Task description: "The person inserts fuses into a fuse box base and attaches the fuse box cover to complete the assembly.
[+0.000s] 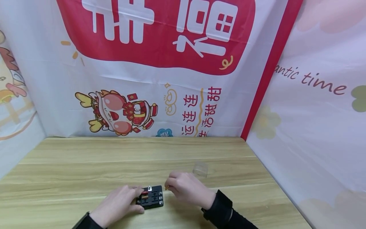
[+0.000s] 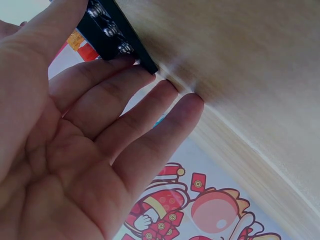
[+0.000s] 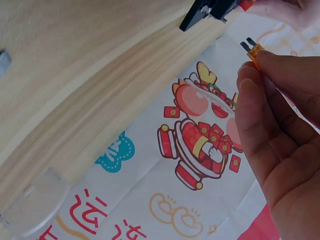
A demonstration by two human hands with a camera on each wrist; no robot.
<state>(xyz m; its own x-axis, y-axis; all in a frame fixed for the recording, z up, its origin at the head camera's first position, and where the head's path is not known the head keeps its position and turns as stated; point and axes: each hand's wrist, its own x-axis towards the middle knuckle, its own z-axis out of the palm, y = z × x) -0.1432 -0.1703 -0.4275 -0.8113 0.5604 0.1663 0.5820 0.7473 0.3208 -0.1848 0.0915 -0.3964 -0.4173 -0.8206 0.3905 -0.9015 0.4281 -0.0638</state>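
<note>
A black fuse block (image 1: 154, 201) lies on the table in the head view, with metal screw terminals along its right side. In its left part sit a red blade fuse (image 1: 145, 192) and, beside it, an orange one. My left hand (image 1: 118, 201) grips the block's left end between thumb and fingers. To the right of the block, my right hand (image 1: 187, 187) pinches an orange blade fuse (image 3: 256, 51) between thumb and index finger. Its two metal prongs (image 3: 247, 44) stick out past the fingertips, apart from the block.
A clear plastic cover (image 1: 200, 169) sits on the wooden table (image 1: 85, 159) just behind my right hand. Printed cloth (image 1: 128, 73) hangs along the table's back edge, and more cloth (image 1: 308, 127) borders the right side.
</note>
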